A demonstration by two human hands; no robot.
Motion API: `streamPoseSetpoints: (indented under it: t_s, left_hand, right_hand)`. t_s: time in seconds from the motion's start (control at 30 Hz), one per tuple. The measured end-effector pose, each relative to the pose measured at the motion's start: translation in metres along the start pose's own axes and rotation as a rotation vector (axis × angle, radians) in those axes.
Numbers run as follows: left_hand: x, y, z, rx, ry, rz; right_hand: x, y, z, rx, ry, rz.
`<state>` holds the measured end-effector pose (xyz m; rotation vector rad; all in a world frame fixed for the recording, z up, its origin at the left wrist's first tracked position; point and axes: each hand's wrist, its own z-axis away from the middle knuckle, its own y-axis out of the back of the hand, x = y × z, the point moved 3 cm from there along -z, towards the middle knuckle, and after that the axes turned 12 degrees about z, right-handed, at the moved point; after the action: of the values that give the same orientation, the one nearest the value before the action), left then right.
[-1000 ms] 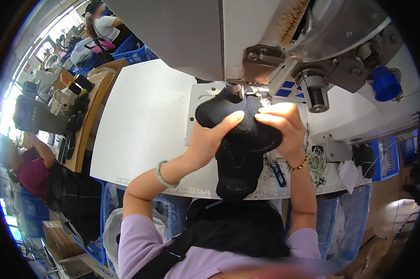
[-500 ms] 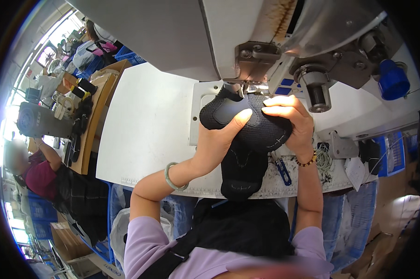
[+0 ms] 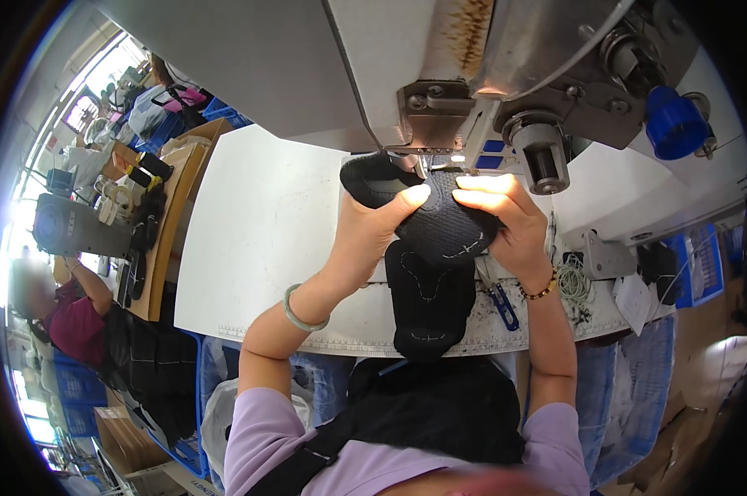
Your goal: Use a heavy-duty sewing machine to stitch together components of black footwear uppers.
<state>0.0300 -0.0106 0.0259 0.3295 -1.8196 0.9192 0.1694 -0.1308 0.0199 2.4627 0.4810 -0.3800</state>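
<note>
Under the needle and presser foot of a sewing machine [image 3: 439,107] sits a black mesh shoe upper [image 3: 448,227] with light stitched marks near its rounded end. My left hand [image 3: 367,236] pinches its left side, thumb on top and fingers hidden beneath. On the right, my right hand [image 3: 514,219] grips the upper, its index and middle fingertips lying on top close to the presser foot. A second black upper [image 3: 429,298] hangs toward the table's front edge, below the first; whether the two are joined cannot be seen.
Blue-handled thread snips [image 3: 502,306] and a tangle of pale thread [image 3: 573,279] lie right of the uppers on the white table [image 3: 249,223]. Blue crates [image 3: 625,397] stand below the table edge. At far left, another person [image 3: 71,318] sits by a second machine [image 3: 80,227].
Both hands have shifted slightly left with the upper. It has turned under the presser foot, so its opening at the left shows more and its rounded end tilts. The lower upper now shows more.
</note>
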Motion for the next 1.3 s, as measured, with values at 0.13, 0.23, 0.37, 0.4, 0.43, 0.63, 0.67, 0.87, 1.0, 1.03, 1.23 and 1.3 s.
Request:
streamPoseSetpoints:
  t_s: [0.13,0.23,0.37,0.4,0.43,0.63,0.67,0.87,1.0,1.03,1.23,1.3]
  left_hand:
    - [-0.002,0.004,-0.005,-0.025,0.065,0.101]
    - [-0.005,0.012,-0.011,-0.049,0.118,0.124]
    - [-0.006,0.017,-0.017,-0.035,0.196,0.21]
    - [-0.007,0.019,-0.017,-0.012,0.221,0.233]
    - [-0.007,0.019,-0.017,-0.01,0.219,0.235]
    - [-0.008,0.017,-0.019,-0.011,0.188,0.202]
    - [-0.007,0.017,-0.017,-0.009,0.178,0.196]
    - [-0.007,0.023,-0.012,0.003,0.155,0.195]
    - [-0.008,0.019,-0.016,0.039,0.095,0.286]
    - [-0.007,0.019,-0.015,0.012,0.082,0.302]
    - [-0.011,0.018,-0.021,0.037,-0.057,0.312]
    - [-0.007,0.045,-0.031,0.228,-0.134,0.25]
  right_hand:
    - [-0.008,0.0,0.0,0.045,0.121,0.09]
    - [-0.012,-0.001,0.0,0.048,0.147,0.119]
    - [-0.016,-0.008,0.003,0.074,0.252,0.23]
    - [-0.016,-0.009,0.003,0.072,0.253,0.229]
    - [-0.018,-0.01,0.003,0.087,0.259,0.253]
    - [-0.015,-0.009,0.004,0.102,0.234,0.23]
    - [-0.015,-0.009,0.005,0.097,0.219,0.206]
    - [-0.014,-0.003,0.001,0.145,0.251,0.2]
    - [0.005,0.015,0.0,0.351,0.125,0.33]
    - [0.01,0.019,-0.001,0.385,0.035,0.324]
    - [0.039,0.038,-0.004,0.236,-0.298,0.241]
    - [0.043,0.044,0.007,0.024,-0.359,0.266]
